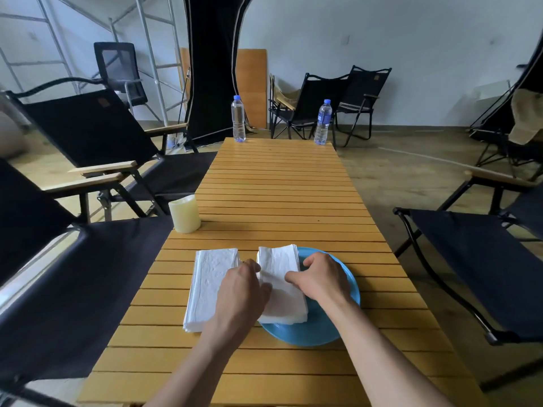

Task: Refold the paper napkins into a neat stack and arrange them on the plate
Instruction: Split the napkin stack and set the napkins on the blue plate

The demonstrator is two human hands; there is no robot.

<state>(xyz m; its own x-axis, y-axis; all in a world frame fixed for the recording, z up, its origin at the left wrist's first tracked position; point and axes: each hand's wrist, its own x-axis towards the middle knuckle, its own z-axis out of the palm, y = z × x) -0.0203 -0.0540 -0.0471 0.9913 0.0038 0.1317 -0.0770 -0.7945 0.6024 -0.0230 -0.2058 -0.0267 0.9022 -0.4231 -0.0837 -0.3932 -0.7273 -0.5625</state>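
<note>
on the plate (311, 333), curled left hand (244, 289) and right hand (321, 280) grip napkin stack (280, 264).

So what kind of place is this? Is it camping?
Probably an indoor room set up like a campsite: folding chairs beside a slatted table, what looks like a black tent behind, and a white wall with scaffolding.

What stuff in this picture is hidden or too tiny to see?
Head view:
- Plate: its left side is under the napkins lying on it.
- Those napkins: the middle is under the left hand and right hand; the sheets are too thin to count.
- Each hand's grip: curled fingers hide the fingertips.
- Label on the far-right bottle: too small to read.
</note>
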